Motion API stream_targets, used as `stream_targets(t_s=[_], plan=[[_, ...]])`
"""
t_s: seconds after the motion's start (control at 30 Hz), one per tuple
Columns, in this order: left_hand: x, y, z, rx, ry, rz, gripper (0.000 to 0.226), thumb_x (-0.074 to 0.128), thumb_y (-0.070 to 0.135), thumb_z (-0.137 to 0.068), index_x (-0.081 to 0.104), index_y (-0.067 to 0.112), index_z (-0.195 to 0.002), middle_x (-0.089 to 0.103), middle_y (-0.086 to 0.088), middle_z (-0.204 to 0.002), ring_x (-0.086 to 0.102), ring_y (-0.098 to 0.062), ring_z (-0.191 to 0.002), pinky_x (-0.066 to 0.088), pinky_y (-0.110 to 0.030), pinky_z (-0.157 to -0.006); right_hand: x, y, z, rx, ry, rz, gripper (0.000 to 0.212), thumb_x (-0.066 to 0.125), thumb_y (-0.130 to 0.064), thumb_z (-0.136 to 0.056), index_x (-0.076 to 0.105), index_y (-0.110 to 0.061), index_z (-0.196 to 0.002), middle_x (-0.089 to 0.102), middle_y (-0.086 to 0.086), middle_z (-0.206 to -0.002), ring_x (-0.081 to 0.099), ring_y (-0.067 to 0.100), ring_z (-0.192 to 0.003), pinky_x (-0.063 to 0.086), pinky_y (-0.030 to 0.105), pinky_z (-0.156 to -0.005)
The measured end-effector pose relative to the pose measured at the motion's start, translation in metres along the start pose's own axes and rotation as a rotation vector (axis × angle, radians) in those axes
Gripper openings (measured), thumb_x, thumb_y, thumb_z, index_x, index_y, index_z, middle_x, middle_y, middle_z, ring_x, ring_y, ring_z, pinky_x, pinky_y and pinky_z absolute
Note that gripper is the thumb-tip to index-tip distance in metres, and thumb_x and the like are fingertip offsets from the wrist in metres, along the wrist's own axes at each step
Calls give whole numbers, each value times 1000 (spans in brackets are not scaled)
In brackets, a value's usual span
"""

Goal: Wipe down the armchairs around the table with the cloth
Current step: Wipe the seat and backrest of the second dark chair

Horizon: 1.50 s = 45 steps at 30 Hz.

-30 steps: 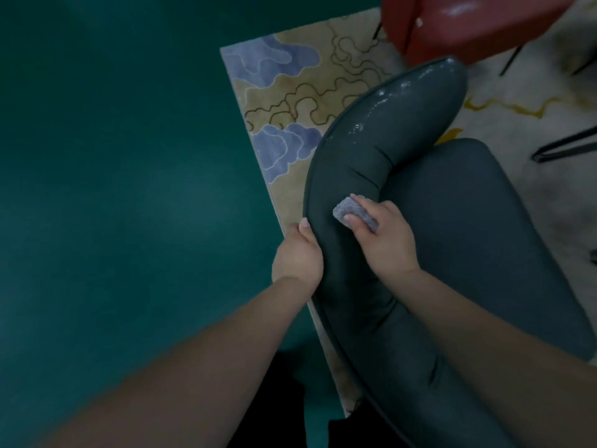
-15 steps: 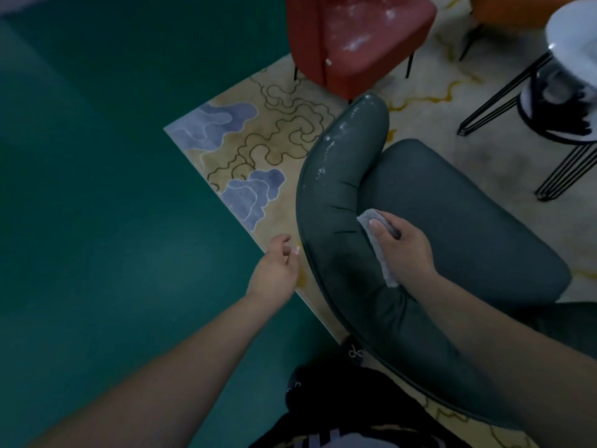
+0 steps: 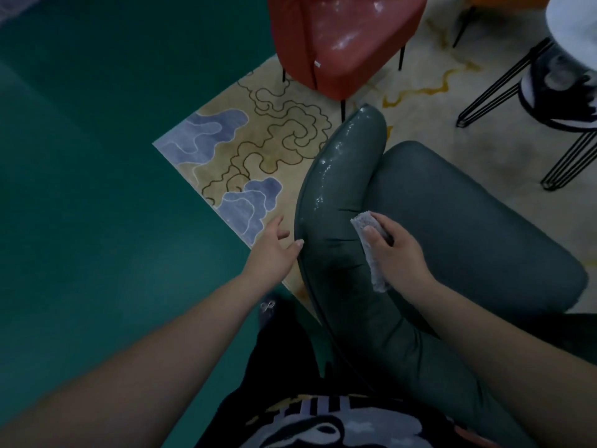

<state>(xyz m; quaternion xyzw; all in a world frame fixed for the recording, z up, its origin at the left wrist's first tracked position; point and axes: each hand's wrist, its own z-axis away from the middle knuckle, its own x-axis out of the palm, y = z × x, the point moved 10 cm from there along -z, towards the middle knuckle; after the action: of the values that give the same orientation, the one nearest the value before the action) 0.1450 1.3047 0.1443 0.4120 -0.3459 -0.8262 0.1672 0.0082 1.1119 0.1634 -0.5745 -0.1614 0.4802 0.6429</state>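
Observation:
A dark grey-green armchair (image 3: pixel 458 227) stands right in front of me, its curved backrest (image 3: pixel 336 195) shiny and wet along the top. My right hand (image 3: pixel 399 253) grips a small grey cloth (image 3: pixel 371 250) and presses it against the inner side of the backrest. My left hand (image 3: pixel 274 248) hovers with relaxed fingers at the outer edge of the backrest, its thumb tip just touching the rim. A red armchair (image 3: pixel 342 37) stands beyond, at the top of the view.
A patterned beige rug (image 3: pixel 258 140) with blue cloud shapes lies under the chairs; green floor (image 3: pixel 97 189) spreads to the left. A round table (image 3: pixel 571 30) on black wire legs stands at the upper right. An orange chair edge shows at the top right.
My left hand let go of the backrest's outer edge and now hovers beside it. My right hand slid the cloth from the top of the backrest to its inner side. The view tilted up.

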Motion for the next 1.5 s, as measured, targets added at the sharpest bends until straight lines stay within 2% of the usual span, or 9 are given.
stream_targets(t_s=[0.13, 0.23, 0.33, 0.5, 0.6, 0.73, 1.0, 1.23, 1.5], plan=[[-5, 4, -49, 35, -124, -64, 67, 58, 33, -92, 23, 27, -149, 49, 2, -138, 50, -13, -113, 41, -29, -90, 6, 5, -20, 42, 78, 58, 48, 58, -38, -92, 46, -36, -138, 53, -17, -125, 51, 2, -113, 38, 19, -93], [-10, 9, -84, 46, -222, -80, 64, 56, 32, -93, 24, 31, -148, 48, 3, -139, 54, -21, -116, 47, -42, -97, 14, 2, -34, 76, 158, 24, 63, 63, -33, -90, 34, -36, -145, 43, -20, -133, 44, -1, -119, 34, 21, -99], [-13, 17, -116, 56, -314, -64, 65, 58, 31, -92, 25, 32, -148, 48, 4, -139, 56, -22, -113, 47, -46, -98, 27, -3, -51, 108, 218, 101, 72, 66, -35, -88, 27, -31, -149, 40, -20, -126, 38, -4, -114, 30, 16, -93], [-2, 28, -151, 77, -467, -51, 66, 58, 27, -92, 25, 28, -149, 48, 1, -141, 57, -21, -113, 50, -41, -93, 55, -28, -102, 35, 255, 373, 66, 62, -38, -90, 32, -25, -147, 44, -3, -113, 46, 11, -101, 41, 27, -86], [13, 31, -155, 21, -569, 44, 67, 58, 21, -94, 22, 24, -150, 46, -3, -142, 58, -22, -111, 53, -36, -84, 75, -31, -103, -20, 172, 632, 60, 65, -39, -87, 44, -25, -142, 46, 2, -107, 51, 20, -91, 49, 36, -79], [28, 35, -149, 11, -683, 104, 61, 56, 12, -94, 30, 30, -146, 51, -4, -135, 60, -21, -106, 55, -27, -71, 79, -28, -59, -159, 218, 685, 56, 79, -26, -76, 60, -20, -128, 50, 6, -91, 52, 22, -74, 52, 37, -63], [33, 19, -154, -57, -673, 219, 70, 59, 2, -90, 29, 29, -147, 64, -9, -119, 67, -13, -84, 53, -22, -59, 65, -35, -120, -89, 372, 535, 45, 71, -21, -84, 61, -23, -128, 41, 1, -92, 47, 18, -81, 42, 28, -73], [30, 16, -153, -63, -656, 274, 69, 61, 4, -89, 31, 28, -147, 67, -7, -117, 68, -14, -84, 53, -20, -60, 74, -27, -55, -167, 248, 597, 47, 76, -30, -78, 64, -26, -124, 47, -2, -88, 47, 10, -73, 37, 21, -65], [24, 10, -149, -43, -596, 290, 51, 50, 7, -96, 40, 29, -141, 66, 5, -102, 69, -4, -75, 57, -24, -69, 87, -57, -86, -244, 220, 718, 42, 76, -31, -78, 68, -25, -119, 53, 8, -86, 54, 25, -68, 50, 39, -58]])
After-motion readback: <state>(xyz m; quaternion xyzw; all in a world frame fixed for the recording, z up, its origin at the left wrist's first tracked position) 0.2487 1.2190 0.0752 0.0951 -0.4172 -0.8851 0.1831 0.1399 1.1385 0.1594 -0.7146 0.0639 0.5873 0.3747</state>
